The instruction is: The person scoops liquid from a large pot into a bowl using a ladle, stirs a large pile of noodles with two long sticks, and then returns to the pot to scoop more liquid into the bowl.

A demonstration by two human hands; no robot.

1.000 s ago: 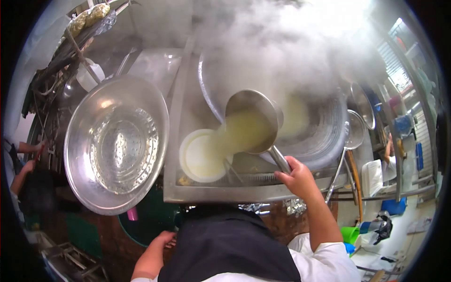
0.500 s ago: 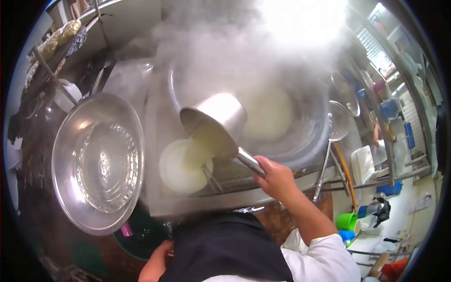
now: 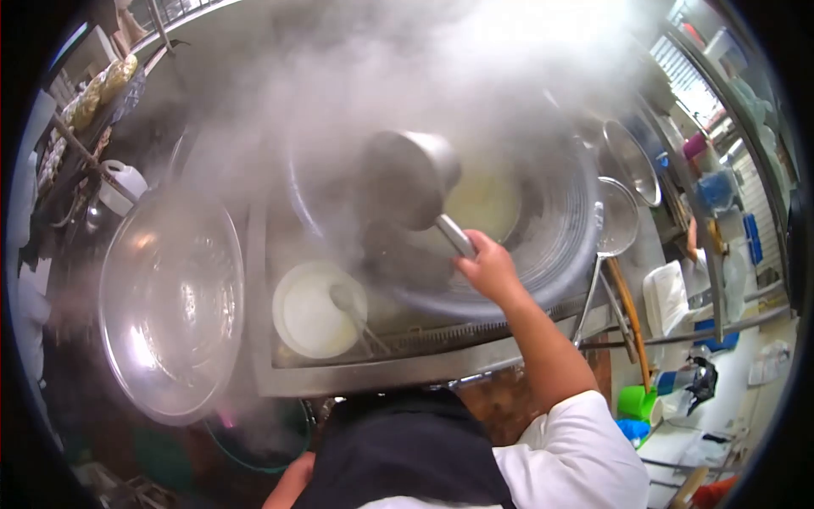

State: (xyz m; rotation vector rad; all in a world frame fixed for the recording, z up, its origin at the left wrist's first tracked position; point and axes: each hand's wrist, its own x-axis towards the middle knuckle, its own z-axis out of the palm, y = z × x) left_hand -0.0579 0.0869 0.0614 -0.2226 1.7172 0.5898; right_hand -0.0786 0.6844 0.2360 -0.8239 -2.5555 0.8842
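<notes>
Long-handled metal dipper [image 3: 407,182] held tilted over a steaming wok [image 3: 543,293]

The dipper's handle is gripped by the right hand [image 3: 492,267], its fingers clamped around the metal. The deep bowl of the dipper is tipped on its side, its dark mouth turned to the left, and it is held above the left part of the large round wok. Pale yellowish liquid [image 3: 482,208] is seen in the bottom of the wok, and the upper part of the view is clouded by thick white steam [image 3: 339,93].

The left hand [image 3: 298,473] is seen only in part, low at the left side of a black apron [image 3: 398,450]; whether its fingers are together or apart cannot be told.

To the left of the wok, on the metal stove top [image 3: 381,373], a round white container [image 3: 305,318] is set, with a ladle [image 3: 343,297] leaning in it. Farther left, a wide, shiny metal basin [image 3: 178,305] is partly veiled by steam. Below the basin, a dark green tub [image 3: 263,462] is partly hidden. At the right of the wok, a round strainer [image 3: 617,216] is seen beside a wooden handle [image 3: 626,305].
</notes>
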